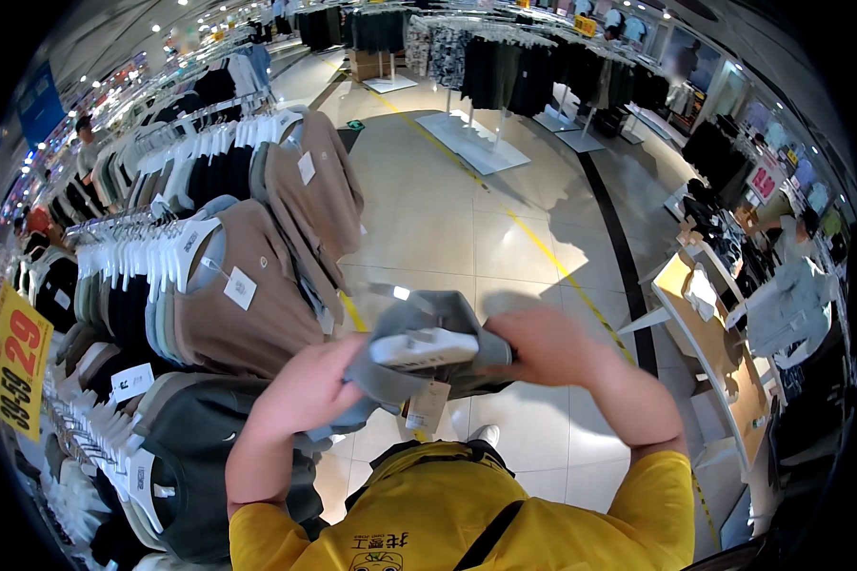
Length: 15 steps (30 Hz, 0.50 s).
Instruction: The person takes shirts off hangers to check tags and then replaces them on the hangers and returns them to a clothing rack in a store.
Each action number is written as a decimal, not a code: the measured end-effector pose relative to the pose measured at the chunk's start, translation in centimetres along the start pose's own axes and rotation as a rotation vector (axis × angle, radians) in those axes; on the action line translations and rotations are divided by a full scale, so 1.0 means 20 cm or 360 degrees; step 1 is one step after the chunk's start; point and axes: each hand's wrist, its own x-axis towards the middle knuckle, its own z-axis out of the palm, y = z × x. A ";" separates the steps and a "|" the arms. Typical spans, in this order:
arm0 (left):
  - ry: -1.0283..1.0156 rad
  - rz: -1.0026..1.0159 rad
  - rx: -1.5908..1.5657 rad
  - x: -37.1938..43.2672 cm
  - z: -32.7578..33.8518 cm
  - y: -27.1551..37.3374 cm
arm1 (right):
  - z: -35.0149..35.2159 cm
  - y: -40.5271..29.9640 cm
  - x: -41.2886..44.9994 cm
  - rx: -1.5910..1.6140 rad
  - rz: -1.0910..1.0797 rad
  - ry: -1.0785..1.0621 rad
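Observation:
Before my chest hangs a grey-green garment (389,389) with a white plastic hanger (425,348) inside its neck opening. My left hand (328,378) grips its left edge. The right edge is held in my right hand (539,342), which is blurred. A paper price tag (428,405) dangles below the hanger. Close to my left arm, a dark green sweatshirt (214,442) with a small white logo hangs on a rack. Further ahead on the left is a brown sweatshirt (250,285) bearing a white tag (240,288).
Racks of hung tops line the left side, with a yellow price sign (18,360) at their end. A wooden display table (739,400) stands on the right, near a person (793,239). Trouser racks on white bases (471,143) stand ahead on the tiled floor (428,235).

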 end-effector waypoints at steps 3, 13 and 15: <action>-0.0140 -0.0001 0.0053 0.07 0.04 0.00 | 0.03 -0.04 -0.01 0.0101 0.0176 -0.0096; -0.0158 -0.0230 -0.0254 -0.20 0.14 -0.26 | 0.18 0.23 -0.18 0.0270 0.0132 -0.0074; -0.0185 -0.0344 -0.0390 -0.25 0.22 -0.28 | 0.18 0.27 -0.20 0.0410 0.0053 -0.0016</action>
